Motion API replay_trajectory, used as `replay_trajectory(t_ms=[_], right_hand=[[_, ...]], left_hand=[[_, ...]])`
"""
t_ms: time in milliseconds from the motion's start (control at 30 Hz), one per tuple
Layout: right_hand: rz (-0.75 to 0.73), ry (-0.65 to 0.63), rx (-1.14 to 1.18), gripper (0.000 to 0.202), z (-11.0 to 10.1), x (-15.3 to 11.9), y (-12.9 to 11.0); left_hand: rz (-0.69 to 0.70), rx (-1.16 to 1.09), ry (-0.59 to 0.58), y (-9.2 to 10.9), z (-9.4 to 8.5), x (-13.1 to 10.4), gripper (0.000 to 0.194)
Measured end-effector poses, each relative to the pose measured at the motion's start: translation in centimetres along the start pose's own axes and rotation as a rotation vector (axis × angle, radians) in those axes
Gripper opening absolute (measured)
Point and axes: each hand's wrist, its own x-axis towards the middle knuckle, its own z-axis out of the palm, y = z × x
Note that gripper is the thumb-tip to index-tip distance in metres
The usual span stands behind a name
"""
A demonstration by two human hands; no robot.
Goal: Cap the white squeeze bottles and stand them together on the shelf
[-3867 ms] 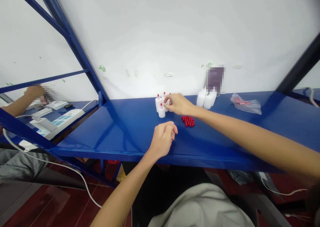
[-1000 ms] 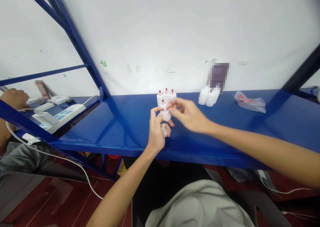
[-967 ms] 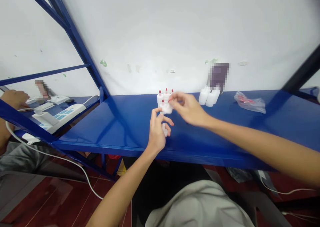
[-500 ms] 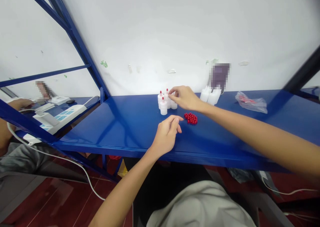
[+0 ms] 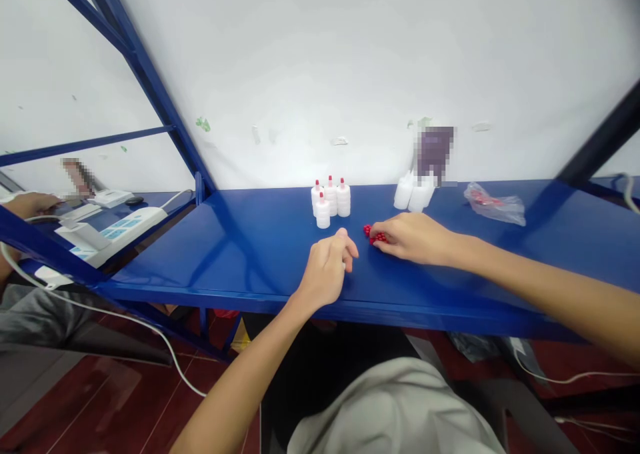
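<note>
My right hand [image 5: 407,237] reaches down over a pile of small red caps [image 5: 381,237], its thumb and forefinger curved apart on either side of some of them. It hides part of the pile. To the left, my left hand [image 5: 327,267] hovers by the front of the blue tabletop with fingers loosely bent; nothing shows in it. Just beyond the left hand stand several white plastic bottles [image 5: 323,215] with red-tipped nozzles, upright in a close group.
More white bottles [image 5: 413,195], without visible red tips, stand at the back right by a blurred dark object [image 5: 436,151]. Farther right lies a clear plastic bag [image 5: 495,204] with red items. A power strip [image 5: 125,231] and another person's hand [image 5: 33,204] are beyond the blue frame [image 5: 150,74].
My right hand has left the bottle group and come down to the red caps. My left hand stays in nearly the same spot, its forefinger more bent.
</note>
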Motion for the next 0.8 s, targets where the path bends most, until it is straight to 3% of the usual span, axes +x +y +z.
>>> replay_trajectory(t_ms=[133, 333, 500, 633, 800], right_hand=[[0.001, 0.023, 0.064, 0.019, -0.1, 0.4, -0.7], [-0.059, 0.175, 0.790, 0.020, -1.2, 0.0, -4.1], [-0.073, 0.121, 1.024, 0.021, -1.4, -0.3, -5.9], [-0.216, 0.078, 0.941, 0.020, -1.8, -0.5, -5.9], [-0.421, 0.175, 0.354, 0.027, -1.8, -0.3, -5.2]], left_hand=[[-0.004, -0.090, -0.024, 0.4, 0.0, -0.4, 0.043], [0.071, -0.156, -0.003, 0.3, 0.0, -0.6, 0.032], [0.109, -0.181, 0.011, 0.1, 0.1, -0.6, 0.029], [0.113, -0.166, 0.004, 0.2, 0.0, -0.7, 0.033], [0.076, -0.227, -0.033, 0.1, 0.0, -0.6, 0.036]])
